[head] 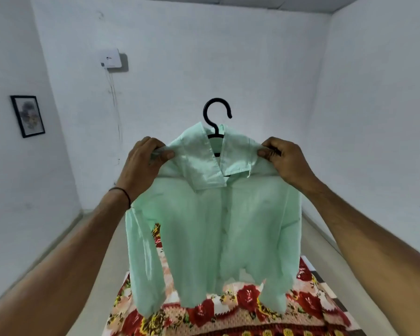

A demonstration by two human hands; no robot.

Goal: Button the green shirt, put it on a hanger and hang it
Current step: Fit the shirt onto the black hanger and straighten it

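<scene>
Head view: left hand (pixel 144 158) and right hand (pixel 283 159) each pinch a shoulder of the shirt (pixel 211 221) between thumb and curled fingers, the hanger (pixel 217 117) (hook up) rising midway between them, above the floral cloth (pixel 228 311).

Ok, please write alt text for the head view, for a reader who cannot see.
A left hand and right hand pinch the shoulders of a green shirt, holding it up on a black hanger whose hook stands free above the collar. A floral cloth lies below; a framed picture hangs on the white wall.
</scene>
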